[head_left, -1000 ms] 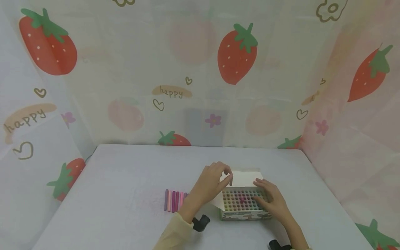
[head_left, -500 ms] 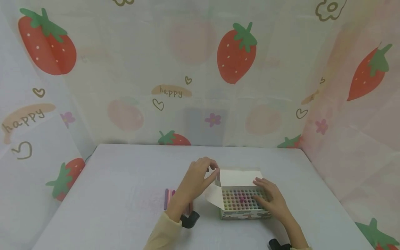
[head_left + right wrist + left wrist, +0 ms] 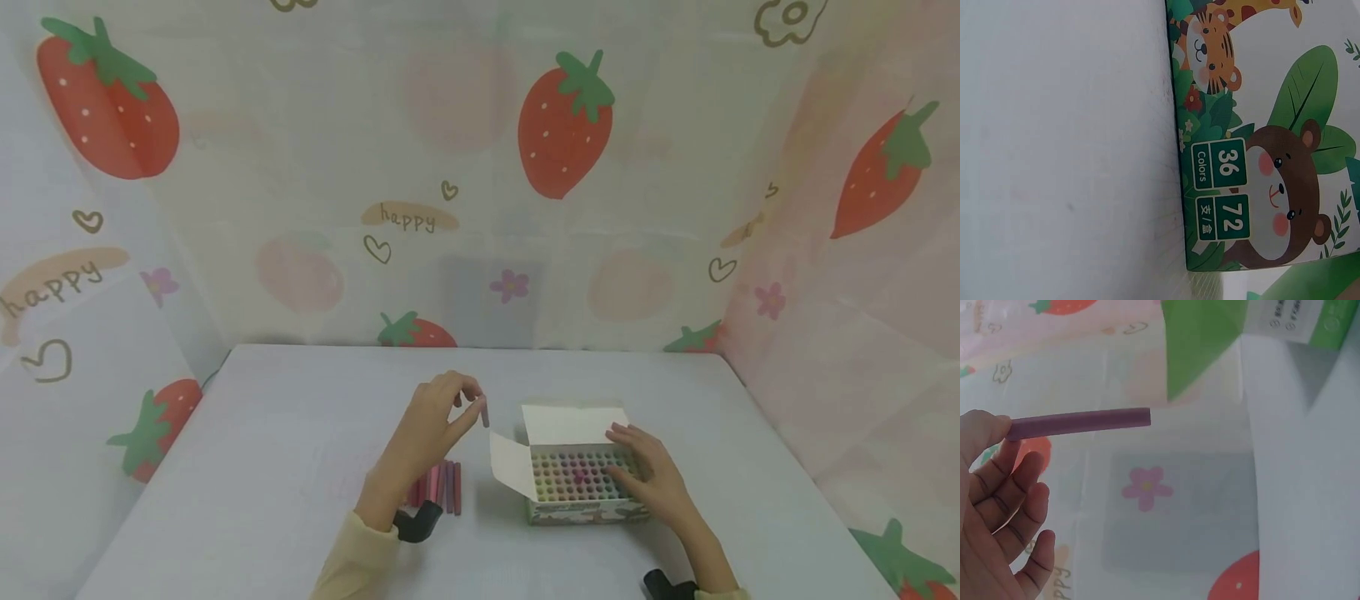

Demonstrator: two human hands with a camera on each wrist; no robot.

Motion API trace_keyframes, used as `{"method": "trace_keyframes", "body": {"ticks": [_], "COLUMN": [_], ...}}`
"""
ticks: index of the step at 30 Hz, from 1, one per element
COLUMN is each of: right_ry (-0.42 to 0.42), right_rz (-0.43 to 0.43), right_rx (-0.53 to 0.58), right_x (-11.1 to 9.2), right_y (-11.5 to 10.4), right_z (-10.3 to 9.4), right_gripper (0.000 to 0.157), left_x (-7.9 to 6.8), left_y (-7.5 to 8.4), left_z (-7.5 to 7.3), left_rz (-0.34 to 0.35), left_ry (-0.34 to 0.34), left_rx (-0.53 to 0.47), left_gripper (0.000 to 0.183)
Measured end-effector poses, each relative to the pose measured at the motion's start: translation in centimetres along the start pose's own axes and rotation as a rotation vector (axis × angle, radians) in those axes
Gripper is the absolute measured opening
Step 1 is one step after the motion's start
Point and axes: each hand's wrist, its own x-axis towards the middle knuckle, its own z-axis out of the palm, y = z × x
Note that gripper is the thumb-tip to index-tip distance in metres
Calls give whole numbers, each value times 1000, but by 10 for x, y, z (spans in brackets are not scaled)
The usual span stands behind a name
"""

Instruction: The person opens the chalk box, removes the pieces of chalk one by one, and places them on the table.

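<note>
My left hand (image 3: 427, 421) pinches one end of a purple chalk stick (image 3: 1082, 423) between thumb and index finger, raised above the table left of the box. The other fingers curl loosely below it in the left wrist view. Beneath my left forearm lies a row of pink and purple chalk sticks (image 3: 457, 487), partly covered. My right hand (image 3: 660, 475) rests on the right end of the open chalk box (image 3: 585, 512), thumb over the top and fingers near the lid. Rows of coloured stick ends fill the box; a magenta one (image 3: 579, 476) stands out near the middle.
The box's white lid (image 3: 573, 425) is folded back and its side flap (image 3: 512, 462) sticks out left. White table (image 3: 247, 467) surrounds everything, with strawberry-print cloth (image 3: 300, 167) hanging behind and at both sides. The box front (image 3: 1279, 200) reads 36 colors, 72.
My left hand has moved left, away from the box, carrying the purple chalk stick and uncovering the side flap. The right hand has stayed on the box.
</note>
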Motion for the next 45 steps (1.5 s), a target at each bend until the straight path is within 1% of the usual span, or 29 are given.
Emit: {"method": "trace_keyframes", "body": {"ticks": [7,12,21,24,31,34,35,38,43,45], "right_ry": [9,9,10,8,5,3,3,2,-1,-1], "right_rz": [-32,-31,-25,-19,-12,-8,-7,-5,-9,-12], "right_rx": [-14,-22,-30,-22,-28,-38,-39,-37,-26,-28], "right_x": [1,1,0,0,1,1,1,1,1,1], "right_y": [-1,-1,0,1,1,0,0,0,0,-1], "right_z": [0,1,0,1,1,1,1,0,0,0], "right_gripper": [48,49,49,49,48,48,48,48,48,48], "left_x": [-12,-20,-36,-43,-55,-61,-63,-69,-78,-80], "left_y": [-16,-25,-45,-52,-71,-78,-80,-86,-94,-96], "left_z": [-14,-22,-32,-35,-41,-43,-44,-47,-54,-56], "left_rz": [-40,-72,-62,-71,-73,-93,-104,-168,-333,-389], "left_ry": [-14,-27,-37,-50,-87,-112,-122,-160,-247,-283], "left_rx": [29,38,56,61,19,-11,-22,-59,-93,-100], "left_gripper": [7,6,5,7,9,10,10,10,10,12]}}
